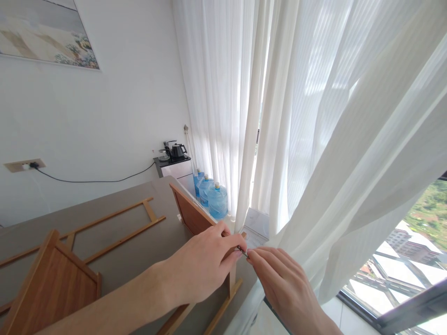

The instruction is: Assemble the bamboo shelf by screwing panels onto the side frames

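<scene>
A thin metal rod [244,253], perhaps a screw or hex key, spans the small gap between my two hands. Thumb and forefinger of my left hand [200,265] are closed round its near end, beside a wooden frame piece [232,274] that the hand partly covers. From the other side, my right hand [288,284] pinches the rod with bent fingertips. A brown wooden panel [192,209] stands on edge just behind the left hand. Whether the rod sits in the wood is hidden by my fingers.
On the grey-brown tabletop [139,232] lie a ladder-like wooden frame [115,244] and, nearer, a slatted wooden piece [57,284]. White curtains [314,163] hang close on the right. Behind stand blue water bottles [217,200] and a cabinet with a black kettle [178,150].
</scene>
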The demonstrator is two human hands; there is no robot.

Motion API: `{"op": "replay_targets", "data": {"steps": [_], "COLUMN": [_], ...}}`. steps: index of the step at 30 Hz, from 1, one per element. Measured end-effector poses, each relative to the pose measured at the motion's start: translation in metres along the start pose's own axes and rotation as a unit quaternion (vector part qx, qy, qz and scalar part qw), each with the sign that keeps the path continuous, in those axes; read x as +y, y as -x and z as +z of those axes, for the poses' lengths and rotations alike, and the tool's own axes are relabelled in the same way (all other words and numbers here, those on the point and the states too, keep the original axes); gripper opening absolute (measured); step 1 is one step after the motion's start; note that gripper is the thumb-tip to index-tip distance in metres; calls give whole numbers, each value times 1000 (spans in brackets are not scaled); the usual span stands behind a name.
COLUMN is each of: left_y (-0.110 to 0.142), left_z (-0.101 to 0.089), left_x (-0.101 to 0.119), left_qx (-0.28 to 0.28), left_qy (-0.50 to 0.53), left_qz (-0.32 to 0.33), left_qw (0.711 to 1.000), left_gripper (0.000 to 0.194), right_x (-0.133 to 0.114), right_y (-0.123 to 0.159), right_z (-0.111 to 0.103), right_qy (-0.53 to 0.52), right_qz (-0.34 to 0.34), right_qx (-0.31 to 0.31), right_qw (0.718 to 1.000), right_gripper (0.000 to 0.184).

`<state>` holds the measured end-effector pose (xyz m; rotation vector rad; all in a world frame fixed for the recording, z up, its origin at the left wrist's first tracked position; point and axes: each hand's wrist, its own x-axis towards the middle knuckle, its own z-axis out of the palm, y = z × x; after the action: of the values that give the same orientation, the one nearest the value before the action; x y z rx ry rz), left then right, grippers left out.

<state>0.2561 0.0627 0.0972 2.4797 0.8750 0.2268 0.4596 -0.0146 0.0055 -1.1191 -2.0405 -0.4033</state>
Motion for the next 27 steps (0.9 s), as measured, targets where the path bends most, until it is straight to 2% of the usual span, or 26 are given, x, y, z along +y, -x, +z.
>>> {"op": "replay_targets", "data": {"steps": [3, 5, 7, 9, 11, 14, 17, 19, 20, 21, 22, 23, 25, 27], "left_y": [0, -1, -1, -1, -1, -1, -1, -1, -2, -2, -2, -2, -1, 0], "left_z": [0, 1, 2, 2, 1, -1, -3, -3, -3, -3, -3, -3, -2, -2], "left_x": [-1, -2, -3, -3, -1, 2, 4, 3, 3, 2, 2, 1, 0, 1], "left_qx": [1, 4, 5, 2, -3, -11, -17, -19, -19, -18, -17, -16, -13, -13], "left_qy": [2, 1, -3, -4, -5, -10, -18, -22, -24, -24, -24, -22, -16, -10], "left_qz": [2, 8, 12, 14, 11, 7, 16, 22, 23, 23, 22, 20, 13, 6], "left_qw": [1000, 1000, 1000, 1000, 1000, 1000, 1000, 999, 999, 999, 999, 999, 1000, 1000], "left_gripper": [32, 32, 32, 32, 33, 32, 29, 28, 29, 29, 29, 29, 29, 29], "right_x": [2, 1, -1, -5, -10, -16, -18, -18, -17, -17, -18, -18, -20, -21], "right_y": [1, 1, 0, -2, -5, -10, -13, -14, -14, -14, -12, -11, -5, 1], "right_z": [-2, -2, 0, 3, 6, 8, 9, 10, 11, 11, 12, 13, 15, 17], "right_qy": [2, -17, -62, -139, -237, -406, -533, -574, -585, -584, -568, -531, -405, -261], "right_qz": [-6, 4, 47, 136, 240, 342, 382, 394, 394, 392, 389, 384, 350, 275], "right_qx": [-14, -19, -16, -18, -32, -49, -55, -57, -58, -59, -58, -54, -27, 20], "right_qw": [1000, 1000, 997, 981, 941, 846, 753, 715, 707, 708, 723, 753, 844, 925], "right_gripper": [37, 33, 25, 17, 20, 29, 35, 37, 38, 38, 38, 36, 28, 16]}}
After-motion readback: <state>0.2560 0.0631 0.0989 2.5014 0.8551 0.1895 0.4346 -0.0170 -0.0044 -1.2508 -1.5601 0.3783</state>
